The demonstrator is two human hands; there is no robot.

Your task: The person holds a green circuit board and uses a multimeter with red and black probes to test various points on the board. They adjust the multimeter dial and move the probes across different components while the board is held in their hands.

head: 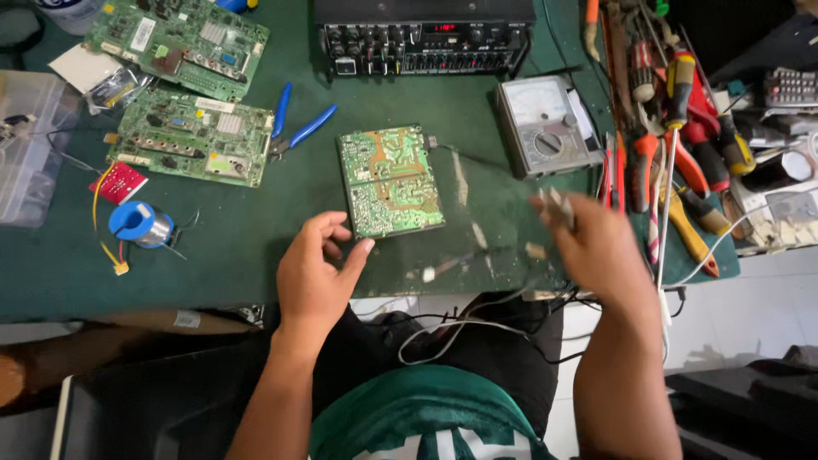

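Dark green felt-like matting [256, 238] covers the workbench, worn pale in streaks under the hands. Left hand [313, 273] rests on this mat with fingers loosely curled and holding nothing; the thumb tip [365, 247] touches the near corner of a rectangular green circuit board lying solder side up [390, 181], its surface dense with fine pale tracks. Right hand [596, 247] hovers above the mat, blurred; its fingertips seem pinched on some small pale thing [558, 204], but what it is I cannot tell.

Between both hands the mat has open room, with only a few small pale scraps [535, 250]. Just beyond the right fingers stands a grey boxy analogue meter with a round dial [545, 126]. To the right of them lies a crowded heap of screwdrivers and pliers with red, orange and yellow handles [673, 128], reaching to the mat edge.

Left of the left fingers, well apart, sits a spool of solder wire on a blue reel [136, 223], beside a small red square board [118, 182]. Further away lie two larger green boards with white rectangular labels [192, 136], blue-handled pliers [294, 128] and a black audio unit with rows of knobs [422, 38] at the far edge.
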